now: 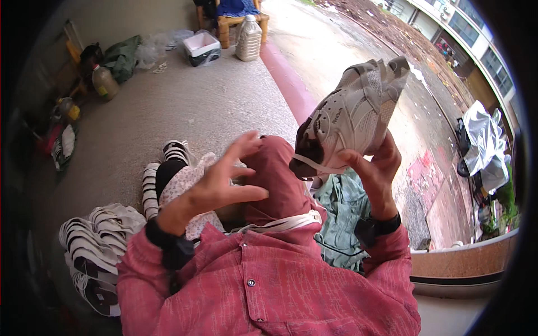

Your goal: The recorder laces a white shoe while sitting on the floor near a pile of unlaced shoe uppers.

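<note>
Matt, mesh-textured shoe upper [357, 115] — rough floor [218, 95], glossy crinkled sheet [485, 148], matt cloth shirt [291, 269]

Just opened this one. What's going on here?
A seated person is holding pale shoe uppers up in the right hand, thumb on the near side; they look like several nested together. The left hand is apart from them and holds nothing, its fingers spread above the lap. Stacks of white-and-black shoe pieces sit on the floor to the person's left, and a crumpled green cloth lies below the right hand.
</note>
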Demonstrator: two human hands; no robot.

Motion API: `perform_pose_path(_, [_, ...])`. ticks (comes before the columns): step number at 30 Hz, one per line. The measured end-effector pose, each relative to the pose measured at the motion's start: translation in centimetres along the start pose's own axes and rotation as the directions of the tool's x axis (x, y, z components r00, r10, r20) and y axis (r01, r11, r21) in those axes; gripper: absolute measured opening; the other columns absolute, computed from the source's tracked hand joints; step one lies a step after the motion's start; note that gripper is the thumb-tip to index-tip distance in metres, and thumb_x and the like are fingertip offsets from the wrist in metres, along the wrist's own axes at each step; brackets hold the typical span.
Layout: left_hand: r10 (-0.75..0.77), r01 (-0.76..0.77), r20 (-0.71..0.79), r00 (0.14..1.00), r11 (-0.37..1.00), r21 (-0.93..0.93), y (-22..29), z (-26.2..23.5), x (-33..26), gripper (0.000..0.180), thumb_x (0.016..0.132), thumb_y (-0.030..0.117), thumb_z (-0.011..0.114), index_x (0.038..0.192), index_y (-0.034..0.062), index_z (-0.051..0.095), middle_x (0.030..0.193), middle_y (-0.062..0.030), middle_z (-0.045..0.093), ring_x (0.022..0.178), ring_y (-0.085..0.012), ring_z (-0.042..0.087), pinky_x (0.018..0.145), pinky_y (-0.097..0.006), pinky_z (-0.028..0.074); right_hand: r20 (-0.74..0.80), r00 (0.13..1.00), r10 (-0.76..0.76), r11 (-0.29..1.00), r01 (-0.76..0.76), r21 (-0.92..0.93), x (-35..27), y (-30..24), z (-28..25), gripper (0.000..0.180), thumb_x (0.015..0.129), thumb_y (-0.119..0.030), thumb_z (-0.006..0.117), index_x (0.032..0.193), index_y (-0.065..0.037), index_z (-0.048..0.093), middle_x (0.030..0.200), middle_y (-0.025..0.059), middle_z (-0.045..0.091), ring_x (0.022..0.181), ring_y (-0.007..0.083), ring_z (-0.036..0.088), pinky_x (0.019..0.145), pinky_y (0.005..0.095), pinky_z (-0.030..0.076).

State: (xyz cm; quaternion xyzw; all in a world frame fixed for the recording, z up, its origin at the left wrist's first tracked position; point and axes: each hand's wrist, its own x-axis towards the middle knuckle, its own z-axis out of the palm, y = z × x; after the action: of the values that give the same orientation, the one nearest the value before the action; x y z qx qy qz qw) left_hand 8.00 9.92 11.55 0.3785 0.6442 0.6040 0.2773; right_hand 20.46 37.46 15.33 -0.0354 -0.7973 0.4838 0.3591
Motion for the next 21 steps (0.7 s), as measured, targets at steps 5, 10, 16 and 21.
perform_pose_path(5, [-0.003,0.064,0.135,0.991,0.89,-0.451,-2.9,3.3,2.1,0.105,0.075,0.012,0.081,0.153,0.0117,0.01,0.144,-0.0139,0.04,0.121,-0.0222,0.051,0.095,-0.033,0.047,0.002,0.994,-0.108,0.994,0.108,0.011,0.8,-1.3,1.3,0.063,0.067,-0.016,0.089,0.118,0.004,0.058,0.1,0.0077,0.069,0.09,0.0142,0.066,0.078,0.0279,0.055])
perform_pose_path(10, [-0.095,0.248,0.294,0.951,0.801,-0.544,-2.2,3.9,1.3,0.061,0.088,0.014,0.071,0.138,0.0071,0.039,0.104,-0.0058,0.062,0.087,-0.0103,0.059,0.069,-0.02,0.048,0.002,1.0,0.02,0.971,-0.02,0.24,1.0,-1.0,1.4,0.061,0.07,-0.013,0.087,0.119,0.005,0.056,0.105,0.0102,0.068,0.094,0.016,0.065,0.083,0.0292,0.053])
perform_pose_path(16, [-0.069,0.145,0.411,0.909,0.977,-0.157,-3.3,4.1,-0.5,0.013,0.091,0.015,0.065,0.093,0.0025,0.069,0.079,-0.0015,0.064,0.07,-0.011,0.057,0.064,-0.025,0.045,-0.089,0.993,0.077,0.978,-0.058,0.199,2.0,1.4,0.0,0.055,0.073,-0.007,0.083,0.119,0.005,0.056,0.109,0.0113,0.067,0.096,0.0182,0.065,0.085,0.0306,0.053])
perform_pose_path(21, [-0.085,-0.034,0.716,0.693,0.988,0.15,-4.9,4.9,-2.9,0.02,0.083,0.017,0.07,0.097,0.0033,0.068,0.084,-0.01,0.064,0.08,-0.0238,0.062,0.073,-0.034,0.048,-0.289,0.956,0.049,0.971,0.021,0.236,6.6,4.3,-1.7,0.037,0.083,-0.007,0.074,0.116,0.004,0.061,0.105,0.0084,0.068,0.091,0.0145,0.065,0.08,0.0268,0.053])
